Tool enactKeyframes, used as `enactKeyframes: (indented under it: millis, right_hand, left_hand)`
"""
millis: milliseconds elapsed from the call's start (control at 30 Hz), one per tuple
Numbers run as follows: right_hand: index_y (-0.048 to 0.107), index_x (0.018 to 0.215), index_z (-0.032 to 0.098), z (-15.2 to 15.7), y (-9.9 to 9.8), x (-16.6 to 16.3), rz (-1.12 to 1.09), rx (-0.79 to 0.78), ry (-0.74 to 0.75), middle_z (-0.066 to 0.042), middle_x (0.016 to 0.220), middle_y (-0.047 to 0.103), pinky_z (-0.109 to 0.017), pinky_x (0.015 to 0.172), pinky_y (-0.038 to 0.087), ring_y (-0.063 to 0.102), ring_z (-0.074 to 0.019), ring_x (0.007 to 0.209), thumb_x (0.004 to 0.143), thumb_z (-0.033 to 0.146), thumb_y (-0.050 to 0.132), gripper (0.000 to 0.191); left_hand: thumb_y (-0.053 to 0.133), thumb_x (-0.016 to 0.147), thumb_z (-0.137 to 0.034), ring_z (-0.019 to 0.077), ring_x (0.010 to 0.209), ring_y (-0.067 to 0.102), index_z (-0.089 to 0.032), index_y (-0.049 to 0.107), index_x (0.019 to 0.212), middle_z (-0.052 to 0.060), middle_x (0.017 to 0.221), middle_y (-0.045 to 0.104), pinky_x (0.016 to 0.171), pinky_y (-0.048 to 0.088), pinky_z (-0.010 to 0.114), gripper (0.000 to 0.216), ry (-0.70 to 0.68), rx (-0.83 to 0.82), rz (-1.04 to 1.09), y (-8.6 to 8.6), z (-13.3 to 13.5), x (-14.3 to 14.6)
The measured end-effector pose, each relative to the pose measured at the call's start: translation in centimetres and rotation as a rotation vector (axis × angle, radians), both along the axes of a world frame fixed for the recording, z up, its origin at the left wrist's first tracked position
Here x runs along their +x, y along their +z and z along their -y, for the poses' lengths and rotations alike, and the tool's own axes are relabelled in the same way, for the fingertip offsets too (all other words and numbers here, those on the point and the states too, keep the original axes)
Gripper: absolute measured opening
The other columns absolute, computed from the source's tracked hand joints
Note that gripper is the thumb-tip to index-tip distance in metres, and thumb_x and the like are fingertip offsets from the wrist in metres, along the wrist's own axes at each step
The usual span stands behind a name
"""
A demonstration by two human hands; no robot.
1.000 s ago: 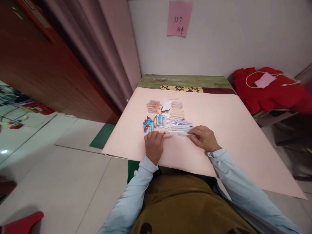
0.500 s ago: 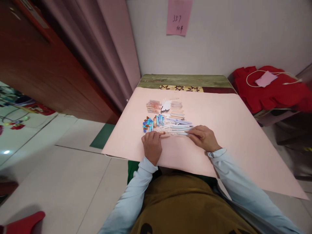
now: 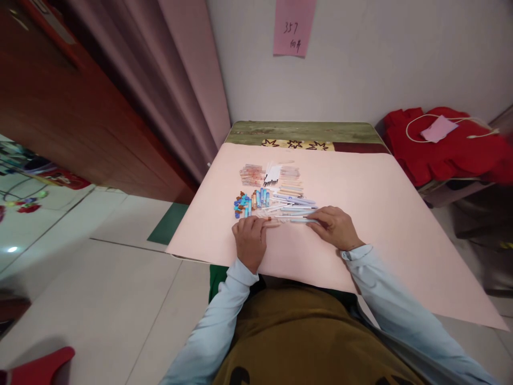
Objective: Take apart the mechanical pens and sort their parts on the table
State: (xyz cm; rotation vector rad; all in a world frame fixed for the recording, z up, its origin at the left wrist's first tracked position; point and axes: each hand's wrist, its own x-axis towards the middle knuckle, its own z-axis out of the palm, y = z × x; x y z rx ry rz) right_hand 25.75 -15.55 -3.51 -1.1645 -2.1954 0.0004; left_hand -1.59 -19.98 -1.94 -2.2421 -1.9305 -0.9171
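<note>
A pale pink sheet [image 3: 372, 214] covers the table. On it lies a cluster of pens and pen parts [image 3: 280, 195]: light-blue and white barrels, small blue caps at the left, black-tipped refills farther back. My left hand [image 3: 250, 240] rests knuckles up at the near edge of the cluster, fingers pinched on one end of a thin pen [image 3: 286, 219] with an orange tip. My right hand [image 3: 334, 227] is closed on the other end of that light-blue pen, right of the pile.
A red cloth heap [image 3: 444, 149] with a white cord and a pink note lies at the right. A pink paper label [image 3: 294, 27] hangs on the wall. A curtain and a wooden door stand at the left, over a tiled floor.
Both hands have stayed at the near edge of the pile; the left hand has shifted slightly left. The pen between them has barely moved.
</note>
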Motion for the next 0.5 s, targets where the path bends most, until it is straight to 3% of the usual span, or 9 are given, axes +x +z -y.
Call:
enactKeyframes:
  millis: [500]
  right_hand:
    - [0.073,0.097,0.024,-0.03,-0.09,0.06,-0.008,0.013,-0.029,-0.005,0.092,0.074,-0.034,0.075,0.046,0.064,-0.0206,0.085,0.093,0.04,0.063,0.019]
  left_hand:
    - [0.052,0.096,-0.029,0.0259,0.094,0.055,-0.024,0.07,0.099,0.007,0.095,0.067,0.085,0.033,0.041,0.019,0.031,0.009,-0.037,0.03,-0.2,0.12]
